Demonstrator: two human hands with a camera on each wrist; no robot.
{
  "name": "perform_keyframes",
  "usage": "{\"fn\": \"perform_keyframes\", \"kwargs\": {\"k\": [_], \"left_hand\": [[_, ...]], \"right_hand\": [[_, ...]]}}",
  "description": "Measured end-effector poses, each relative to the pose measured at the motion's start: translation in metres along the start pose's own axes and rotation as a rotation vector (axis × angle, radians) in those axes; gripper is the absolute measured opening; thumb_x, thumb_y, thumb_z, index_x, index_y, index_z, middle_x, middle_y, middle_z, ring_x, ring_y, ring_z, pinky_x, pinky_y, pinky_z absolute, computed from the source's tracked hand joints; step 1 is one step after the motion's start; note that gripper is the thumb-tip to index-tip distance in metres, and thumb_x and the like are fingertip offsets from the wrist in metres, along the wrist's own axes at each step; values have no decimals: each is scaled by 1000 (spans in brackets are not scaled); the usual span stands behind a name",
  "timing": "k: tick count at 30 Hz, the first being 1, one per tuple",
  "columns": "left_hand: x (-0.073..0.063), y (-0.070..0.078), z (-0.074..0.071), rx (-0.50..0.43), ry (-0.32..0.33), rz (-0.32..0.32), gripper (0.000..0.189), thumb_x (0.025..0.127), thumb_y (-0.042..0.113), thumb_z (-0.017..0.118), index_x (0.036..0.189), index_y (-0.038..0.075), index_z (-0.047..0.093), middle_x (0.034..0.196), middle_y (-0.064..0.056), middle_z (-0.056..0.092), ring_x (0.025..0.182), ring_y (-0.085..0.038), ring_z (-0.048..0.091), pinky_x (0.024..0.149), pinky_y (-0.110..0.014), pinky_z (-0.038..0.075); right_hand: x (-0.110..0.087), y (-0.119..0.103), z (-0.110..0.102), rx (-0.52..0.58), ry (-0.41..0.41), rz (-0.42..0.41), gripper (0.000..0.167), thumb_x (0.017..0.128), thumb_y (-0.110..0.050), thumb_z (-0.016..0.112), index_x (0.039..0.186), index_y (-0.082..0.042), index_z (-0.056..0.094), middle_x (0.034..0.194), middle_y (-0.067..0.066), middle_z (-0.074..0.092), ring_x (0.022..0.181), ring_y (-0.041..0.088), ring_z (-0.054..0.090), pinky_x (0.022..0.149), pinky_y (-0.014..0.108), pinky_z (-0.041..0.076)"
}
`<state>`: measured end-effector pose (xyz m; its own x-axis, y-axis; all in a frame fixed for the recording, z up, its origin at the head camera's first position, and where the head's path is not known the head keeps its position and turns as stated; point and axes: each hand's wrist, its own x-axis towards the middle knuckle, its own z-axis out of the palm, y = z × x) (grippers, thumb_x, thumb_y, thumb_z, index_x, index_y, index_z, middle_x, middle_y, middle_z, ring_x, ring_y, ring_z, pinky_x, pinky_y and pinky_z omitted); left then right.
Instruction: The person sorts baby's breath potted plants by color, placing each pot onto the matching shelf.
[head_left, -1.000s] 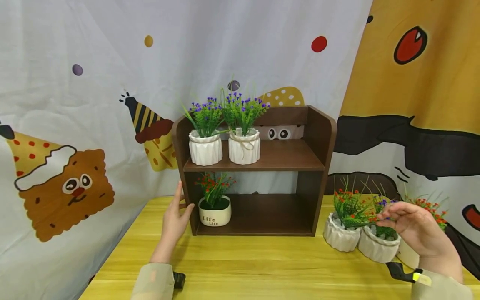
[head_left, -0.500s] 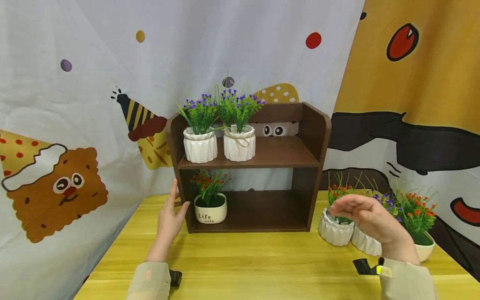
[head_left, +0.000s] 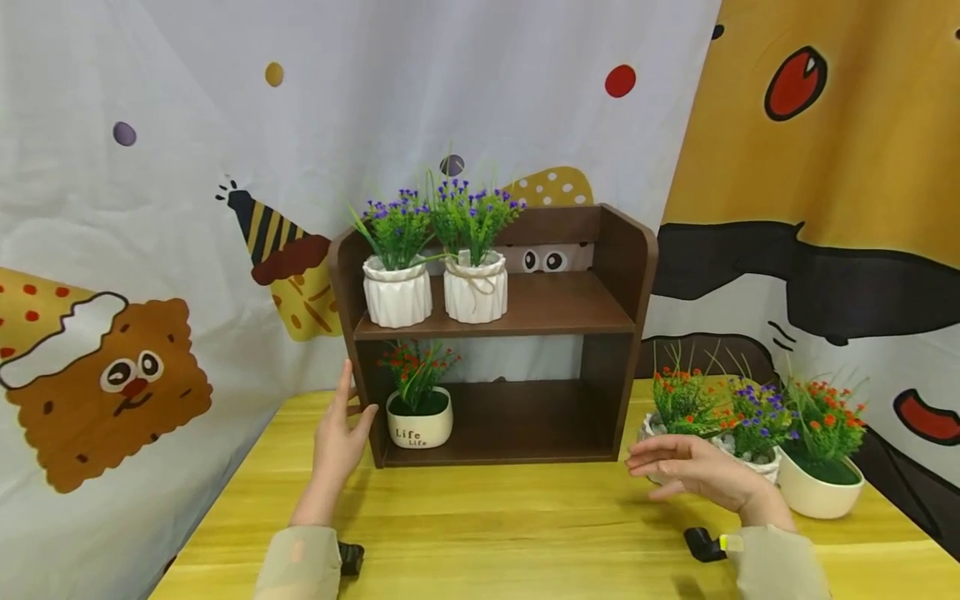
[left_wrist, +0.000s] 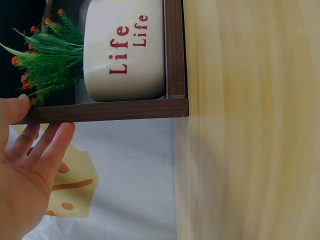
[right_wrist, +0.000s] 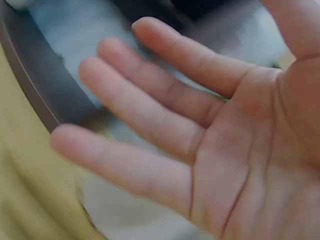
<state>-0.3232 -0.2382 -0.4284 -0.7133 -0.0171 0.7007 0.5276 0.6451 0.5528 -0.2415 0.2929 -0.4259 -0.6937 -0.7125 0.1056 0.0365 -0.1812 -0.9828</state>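
Note:
My left hand (head_left: 336, 446) is at the left side panel of a dark brown two-tier shelf (head_left: 495, 327). Its thumb lies over the panel's inner side and its fingers touch the outside, as the left wrist view shows. Close by, a cream pot marked "Life" (head_left: 420, 429) with red flowers stands on the lower tier; the left wrist view shows this pot (left_wrist: 125, 55) too. My right hand (head_left: 705, 475) hovers above the table with fingers spread and nothing in them, partly hiding white pots. Its palm (right_wrist: 240, 135) fills much of the blurred right wrist view.
Two white pots (head_left: 397, 296) with purple flowers stand on the upper tier, at its left. Right of the shelf are a red-flowered plant (head_left: 678, 400), a purple-flowered plant (head_left: 757, 417) and a cream pot (head_left: 821, 492) with red flowers. A printed curtain (head_left: 510, 67) hangs behind the table (head_left: 510, 525).
My right hand has moved left and then lower, away from the cream pot on the right. The left hand stays at the shelf's panel. The head view has shifted slightly.

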Motion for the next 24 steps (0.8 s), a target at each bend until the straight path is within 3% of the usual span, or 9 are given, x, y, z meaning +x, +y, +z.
{"fn": "perform_keyframes", "kwargs": {"k": [3, 7, 10, 14, 16, 18, 24], "left_hand": [[0, 2, -1, 4, -9, -25, 89, 88, 3, 70, 156, 29, 20, 123, -29, 57, 90, -42, 66, 70, -55, 55], [-1, 3, -2, 15, -20, -44, 88, 89, 4, 69, 157, 30, 18, 123, -29, 57, 92, -42, 65, 70, -54, 55], [-2, 3, -3, 25, -22, -46, 89, 89, 3, 70, 157, 29, 18, 123, -29, 57, 92, -42, 65, 70, -55, 55], [-3, 2, -4, 30, -18, -52, 89, 89, 4, 69, 157, 30, 18, 123, -28, 57, 92, -42, 65, 70, -56, 54], [-3, 2, -4, 26, -13, -49, 89, 89, 4, 70, 156, 30, 19, 123, -28, 58, 91, -42, 66, 71, -56, 54], [-2, 2, -4, 22, -11, -45, 88, 89, 4, 70, 156, 31, 19, 122, -27, 58, 91, -41, 66, 71, -56, 54], [-1, 3, -2, 13, -13, -34, 88, 89, 4, 70, 156, 30, 20, 122, -28, 58, 90, -42, 66, 70, -55, 55]], "right_hand": [[-24, 3, -14, -4, 86, 81, 38, 105, -2, 31, 138, 1, 49, 131, 11, 58, 121, 26, 55, 94, 51, 48], [-46, 4, -24, -115, 237, 231, 42, 106, -14, 38, 139, 12, 40, 129, 16, 59, 117, 28, 58, 91, 57, 48], [-51, 1, -24, -219, 375, 372, 58, 104, -23, 44, 139, 20, 28, 128, 23, 58, 115, 32, 58, 87, 58, 50], [-46, -10, -13, -366, 535, 520, 72, 100, -32, 53, 139, 22, 26, 129, 31, 53, 115, 43, 54, 82, 57, 53], [-41, -16, -8, -440, 582, 562, 69, 99, -34, 56, 136, 20, 34, 125, 31, 52, 117, 47, 51, 81, 56, 53], [-35, -22, -2, -514, 616, 586, 74, 97, -37, 58, 137, 21, 32, 129, 36, 45, 119, 51, 46, 81, 56, 53], [-24, -30, 8, -674, 629, 564, 94, 94, -39, 62, 137, 28, 13, 139, 46, 26, 121, 55, 41, 88, 54, 50]]}}
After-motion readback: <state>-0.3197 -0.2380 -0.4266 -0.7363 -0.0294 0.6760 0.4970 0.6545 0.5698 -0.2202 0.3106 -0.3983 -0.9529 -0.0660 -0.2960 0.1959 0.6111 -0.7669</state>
